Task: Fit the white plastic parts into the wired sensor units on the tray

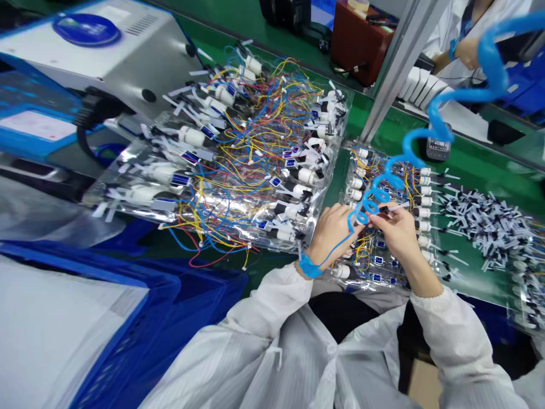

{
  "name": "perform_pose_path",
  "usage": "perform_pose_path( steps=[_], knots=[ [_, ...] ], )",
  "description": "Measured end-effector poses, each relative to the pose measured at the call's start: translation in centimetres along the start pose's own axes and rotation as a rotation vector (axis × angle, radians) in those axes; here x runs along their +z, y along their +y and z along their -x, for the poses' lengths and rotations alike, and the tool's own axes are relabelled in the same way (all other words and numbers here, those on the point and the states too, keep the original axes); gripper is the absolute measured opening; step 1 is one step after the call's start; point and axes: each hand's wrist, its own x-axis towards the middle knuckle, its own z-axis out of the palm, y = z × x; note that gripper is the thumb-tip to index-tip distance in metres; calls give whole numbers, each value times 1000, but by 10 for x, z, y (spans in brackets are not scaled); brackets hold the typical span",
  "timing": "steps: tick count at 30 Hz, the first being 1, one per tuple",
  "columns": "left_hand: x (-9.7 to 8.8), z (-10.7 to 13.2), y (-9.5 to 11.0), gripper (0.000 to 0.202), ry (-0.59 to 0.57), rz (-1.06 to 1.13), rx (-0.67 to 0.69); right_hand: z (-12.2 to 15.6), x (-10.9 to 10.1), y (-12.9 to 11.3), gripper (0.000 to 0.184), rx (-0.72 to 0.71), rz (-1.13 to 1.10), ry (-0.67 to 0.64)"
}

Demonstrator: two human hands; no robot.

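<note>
My left hand (pixel 334 232) is closed over a clear plastic tray (pixel 370 282), wearing a blue wrist strap (pixel 309 266). Its fingertips are partly hidden behind the strap's blue coiled cord (pixel 394 180). Close beside it, my right hand (pixel 399 232) is closed in a pinch, with a small dark and white part showing at its fingers. What exactly either hand grips is too small and covered to make out. Under both hands, the tray carries rows of white cylindrical parts (pixel 342 271) with small blue pieces and yellow, red and blue wires.
A larger clear tray (pixel 272 241) of wired white parts lies to the left, before a grey machine (pixel 140 62). Small black-and-white pieces (pixel 489 224) are heaped at right. A metal post (pixel 398 68) and small display device (pixel 438 145) stand behind. A blue bin (pixel 166 307) sits lower left.
</note>
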Motion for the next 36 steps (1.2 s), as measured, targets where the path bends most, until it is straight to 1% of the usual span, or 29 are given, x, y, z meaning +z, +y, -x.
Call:
perform_pose_path(
  steps=[2,4,9,12,17,20,23,27,30,32,35,36],
  knots=[
    [2,0,-1,18,1,-13,-4,0,0,1,27,-16,32,-15],
    [3,0,-2,18,-2,-27,3,0,0,0,24,-45,110,-10],
    [3,-2,-3,18,-10,-18,8,0,-1,0,15,-149,329,43],
    [3,-2,-2,19,-4,-16,10,-1,0,2,15,-139,358,30],
    [3,-3,-3,18,-18,-20,30,-2,2,6,15,-123,314,23],
    [4,-5,-3,17,-19,-25,33,-2,2,7,15,-129,351,26],
    [5,-7,-2,17,-28,-41,39,-1,2,7,14,-162,413,28],
    [5,-8,-1,14,-35,-63,54,2,4,3,8,-274,569,5],
    [6,-8,-2,12,-26,-55,68,1,5,-3,8,-372,716,-30],
    [6,-8,-4,13,-22,-36,66,-3,4,-9,11,-393,749,-95],
    [7,-8,-6,17,-27,-18,38,-9,-2,-15,7,-318,643,-257],
    [7,-8,-6,19,-30,-18,28,-10,-4,-17,11,-294,604,-295]
  ],
)
